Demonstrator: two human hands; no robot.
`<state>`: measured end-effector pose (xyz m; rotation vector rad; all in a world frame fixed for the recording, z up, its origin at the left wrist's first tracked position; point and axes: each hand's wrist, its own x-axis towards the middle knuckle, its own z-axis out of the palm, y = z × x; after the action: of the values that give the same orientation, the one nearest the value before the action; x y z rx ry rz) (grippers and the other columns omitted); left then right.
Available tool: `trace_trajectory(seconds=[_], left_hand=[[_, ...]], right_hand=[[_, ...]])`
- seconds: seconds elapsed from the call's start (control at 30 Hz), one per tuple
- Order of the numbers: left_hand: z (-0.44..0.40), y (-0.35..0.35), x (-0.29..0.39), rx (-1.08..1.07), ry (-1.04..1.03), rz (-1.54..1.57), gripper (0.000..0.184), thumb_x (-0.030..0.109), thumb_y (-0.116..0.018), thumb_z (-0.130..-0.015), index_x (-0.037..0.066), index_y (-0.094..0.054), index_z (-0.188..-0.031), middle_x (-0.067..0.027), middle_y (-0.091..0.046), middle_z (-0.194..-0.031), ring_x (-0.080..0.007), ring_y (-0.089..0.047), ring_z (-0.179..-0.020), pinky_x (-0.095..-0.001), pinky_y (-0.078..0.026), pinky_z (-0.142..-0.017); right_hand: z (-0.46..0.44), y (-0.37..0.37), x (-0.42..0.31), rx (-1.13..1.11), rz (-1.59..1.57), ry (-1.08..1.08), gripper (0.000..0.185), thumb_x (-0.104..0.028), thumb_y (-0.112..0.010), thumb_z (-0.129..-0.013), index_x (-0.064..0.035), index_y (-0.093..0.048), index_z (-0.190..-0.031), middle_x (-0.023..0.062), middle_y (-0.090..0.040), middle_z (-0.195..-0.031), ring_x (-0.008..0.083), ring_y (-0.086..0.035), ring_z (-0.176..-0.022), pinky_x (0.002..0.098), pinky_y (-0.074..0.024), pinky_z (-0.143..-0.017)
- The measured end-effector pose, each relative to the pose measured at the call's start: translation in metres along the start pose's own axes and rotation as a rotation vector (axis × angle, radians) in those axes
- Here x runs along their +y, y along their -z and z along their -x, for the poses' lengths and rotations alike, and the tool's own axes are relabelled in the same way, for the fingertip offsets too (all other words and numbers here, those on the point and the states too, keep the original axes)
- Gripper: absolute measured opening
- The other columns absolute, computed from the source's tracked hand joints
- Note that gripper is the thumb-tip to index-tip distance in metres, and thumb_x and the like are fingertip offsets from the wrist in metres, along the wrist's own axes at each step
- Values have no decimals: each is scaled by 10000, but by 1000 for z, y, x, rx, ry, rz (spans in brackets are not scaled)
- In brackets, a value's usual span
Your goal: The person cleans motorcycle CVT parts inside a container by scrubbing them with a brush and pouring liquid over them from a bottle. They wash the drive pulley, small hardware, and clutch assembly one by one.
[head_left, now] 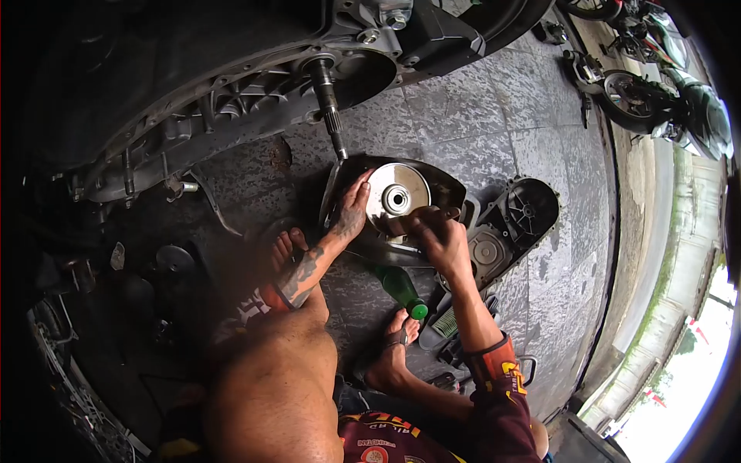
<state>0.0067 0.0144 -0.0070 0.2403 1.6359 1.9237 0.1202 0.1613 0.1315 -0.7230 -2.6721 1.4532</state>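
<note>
A shiny round metal pulley disc (377, 202) with a raised hub at its centre sits over a black tray-like container (448, 180). My left hand (351, 212) holds the disc by its left rim, fingers along the edge. At the lower right of the disc, my right hand (441, 241) is closed round a dark brown piece (421, 221) that lies against the disc's face. Whether that piece is a rag or a brush, I cannot tell. Just below the container a green bottle (399, 285) lies on the floor.
A scooter's opened engine case (255, 96) with a bare splined shaft (330, 108) overhangs the container. To the right lies a removed crankcase cover (527, 208). Tools and parts lie near my feet. Parked motorcycles (637, 100) stand at upper right, beyond the tiled floor (556, 285).
</note>
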Motion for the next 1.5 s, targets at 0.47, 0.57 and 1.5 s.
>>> trace_trajectory(seconds=[0.47, 0.57, 1.5], left_hand=[[12, -39, 46, -453, -603, -1364, 1034, 438, -860, -615, 188, -378, -1495, -195, -239, -1569, -428, -184, -1457, -608, -123, -1184], [4, -37, 45, -462, -660, -1335, 817, 412, -834, -680, 167, -516, -1391, -185, -365, -1495, -421, -267, -1421, -608, -151, -1175], [-34, 2, 88, -348, -113, -698, 352, 274, -689, -931, -7, -705, -1142, -138, -745, -1000, -140, -686, -917, -279, -540, -812]], right_hand=[[7, 17, 52, 357, 193, -78, 189, -73, -623, -861, -51, -674, -1042, 175, -694, -990, 390, -642, -938, 444, -500, -850], [18, 15, 62, 264, 223, 13, 254, -32, -630, -811, -68, -672, -1059, 148, -676, -1082, 366, -598, -1053, 432, -472, -929], [113, -83, 92, -16, 214, 6, 796, -232, -841, -669, -29, -444, -1328, 223, -526, -1281, 388, -474, -1235, 485, -412, -1027]])
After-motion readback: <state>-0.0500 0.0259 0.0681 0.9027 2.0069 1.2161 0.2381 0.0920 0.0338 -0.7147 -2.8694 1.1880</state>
